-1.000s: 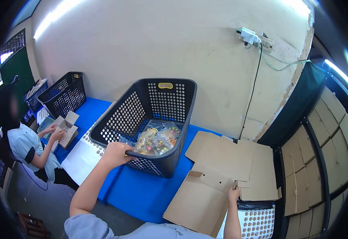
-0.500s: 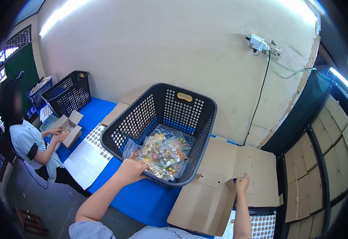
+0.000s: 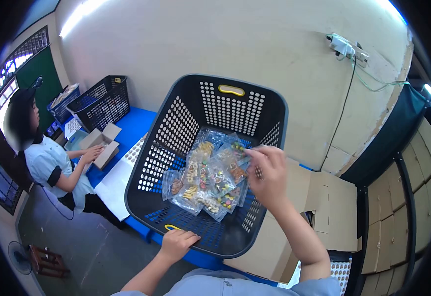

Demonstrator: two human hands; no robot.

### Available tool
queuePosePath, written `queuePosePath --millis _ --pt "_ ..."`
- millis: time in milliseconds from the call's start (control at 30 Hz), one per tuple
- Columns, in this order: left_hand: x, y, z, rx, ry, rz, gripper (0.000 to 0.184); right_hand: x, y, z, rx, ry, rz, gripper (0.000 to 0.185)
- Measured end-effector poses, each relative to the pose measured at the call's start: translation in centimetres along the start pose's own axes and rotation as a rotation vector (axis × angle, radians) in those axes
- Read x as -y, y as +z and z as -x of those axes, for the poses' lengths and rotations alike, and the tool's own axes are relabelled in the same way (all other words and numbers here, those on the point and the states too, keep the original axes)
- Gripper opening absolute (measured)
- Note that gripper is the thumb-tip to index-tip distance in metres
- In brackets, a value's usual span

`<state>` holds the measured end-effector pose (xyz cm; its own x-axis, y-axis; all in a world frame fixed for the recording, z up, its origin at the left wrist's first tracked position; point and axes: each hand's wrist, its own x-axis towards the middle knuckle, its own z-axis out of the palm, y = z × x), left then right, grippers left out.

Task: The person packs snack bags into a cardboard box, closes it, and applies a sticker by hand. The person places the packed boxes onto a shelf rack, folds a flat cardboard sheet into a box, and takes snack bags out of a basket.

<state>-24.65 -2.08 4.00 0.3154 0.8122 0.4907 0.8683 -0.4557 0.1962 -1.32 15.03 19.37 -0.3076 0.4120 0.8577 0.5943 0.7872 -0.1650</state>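
Observation:
A large black perforated plastic basket (image 3: 144, 190) stands tilted towards me at the edge of the blue-covered table. Inside it lies a pile of small clear zip bags (image 3: 210, 180) holding little colourful pieces, some yellow, brown and green. My left hand (image 3: 177, 245) is closed over the near rim, beside a yellow handle opening. Over the right side of the basket is my right hand (image 3: 268, 175), slightly blurred, its fingers loosely bent and apart close to the bags. Nothing can be seen in it.
An open cardboard box (image 3: 255, 251) and flattened cardboard (image 3: 336, 207) lie to the right. At the left a co-worker (image 3: 52, 163) handles a small carton (image 3: 109, 153), near another black basket (image 3: 102, 106). Stacked cartons (image 3: 380, 212) line the right side; a cable (image 3: 341, 116) hangs from a wall socket.
My right hand has left the cardboard box and come over the basket. My left hand has shifted along the near rim, and the basket now appears nearer and more tilted towards me.

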Motion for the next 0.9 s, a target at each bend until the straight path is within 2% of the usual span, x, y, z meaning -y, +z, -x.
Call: queuePosePath --millis 33,133,200,233,300,333,400,467,533,567,633,700,767,800,833,900 --pt "-0.3 0.3 0.8 0.009 -0.012 -0.003 0.014 1.5 1.7 -1.3 0.069 -0.096 -0.025 0.036" --pt "-1.1 0.8 3.3 0.036 0.019 -0.039 0.018 5.2 9.7 -3.0 0.275 -0.347 -0.084 0.023" --pt "-1.5 1.1 4.8 0.055 0.006 -0.039 0.019 7.1 15.9 -1.4 0.603 -0.363 -0.041 0.022" --pt "-1.6 1.1 5.4 0.073 -0.003 -0.034 0.020 7.9 18.5 -0.2 0.763 -0.351 0.002 0.028" --pt "-1.8 0.9 6.4 0.083 -0.010 -0.041 0.022 7.7 24.6 3.7 0.889 -0.284 0.032 0.063" --pt "-1.9 1.1 7.1 0.073 -0.035 -0.020 0.023 7.5 26.6 5.6 0.916 -0.257 0.077 0.054" --pt "-2.4 1.9 8.8 0.093 -0.096 0.022 0.029 6.1 28.1 10.1 0.940 -0.262 0.131 0.052" --pt "-2.9 2.6 10.6 0.090 -0.132 0.045 0.030 3.5 29.2 16.1 1.096 -0.308 0.169 0.059" --pt "-3.9 3.2 11.7 0.145 -0.177 0.078 0.033 1.9 27.4 17.8 1.335 -0.379 0.344 0.057" --pt "-4.5 3.5 11.9 0.151 -0.196 0.087 0.033 0.8 27.2 19.4 1.352 -0.389 0.333 0.057" --pt "-5.2 3.9 11.9 0.137 -0.189 0.101 0.038 -0.6 26.8 20.7 0.943 -0.621 0.420 0.059" --pt "-5.6 3.7 11.7 0.180 -0.179 0.051 0.038 -0.8 26.6 20.6 0.938 -0.587 0.445 0.058" --pt "-5.1 3.8 11.7 0.148 -0.139 0.043 0.039 -1.3 26.9 20.4 0.846 -0.499 0.483 0.058" --pt "-4.6 3.6 11.6 0.148 -0.138 0.044 0.039 -1.5 27.3 20.1 0.858 -0.373 0.424 0.060" --pt "-3.8 3.0 11.5 0.158 -0.125 0.076 0.041 -1.2 26.5 18.7 0.859 -0.373 0.426 0.060" --pt "-2.2 2.2 11.3 0.168 -0.112 0.109 0.043 -0.5 23.8 14.9 0.876 0.089 0.307 0.062"
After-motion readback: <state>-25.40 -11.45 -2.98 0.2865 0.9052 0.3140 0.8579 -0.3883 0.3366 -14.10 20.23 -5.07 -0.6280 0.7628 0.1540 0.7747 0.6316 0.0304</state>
